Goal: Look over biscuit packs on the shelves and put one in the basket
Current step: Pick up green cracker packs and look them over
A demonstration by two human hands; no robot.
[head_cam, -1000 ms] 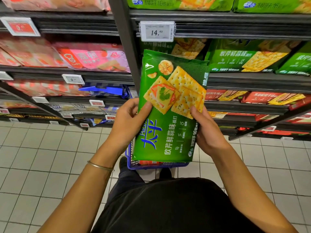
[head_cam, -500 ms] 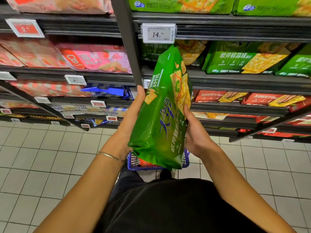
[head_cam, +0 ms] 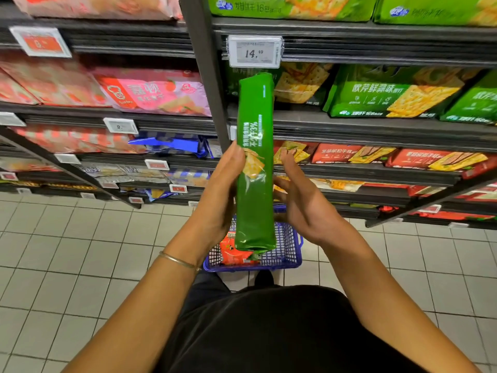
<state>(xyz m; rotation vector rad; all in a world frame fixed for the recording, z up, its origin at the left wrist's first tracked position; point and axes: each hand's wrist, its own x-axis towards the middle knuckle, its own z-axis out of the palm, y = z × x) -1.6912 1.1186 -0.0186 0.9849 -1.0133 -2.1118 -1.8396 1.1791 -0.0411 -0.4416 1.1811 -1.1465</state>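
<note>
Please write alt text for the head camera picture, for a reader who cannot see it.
The left hand and right hand hold a tall green plastic biscuit pack upright and edge-on above a blue plastic mesh basket containing an orange-red packet. Behind stand dark shop shelves of green, pink and red packs.

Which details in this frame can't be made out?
Head view only.
Green biscuit pack: edge-on, front face hidden.
Left hand: fingers hidden behind the pack, grip unclear.
Basket: partly behind the pack; only an orange packet shows.
Red price tag, upper left: digits blurred.
</note>
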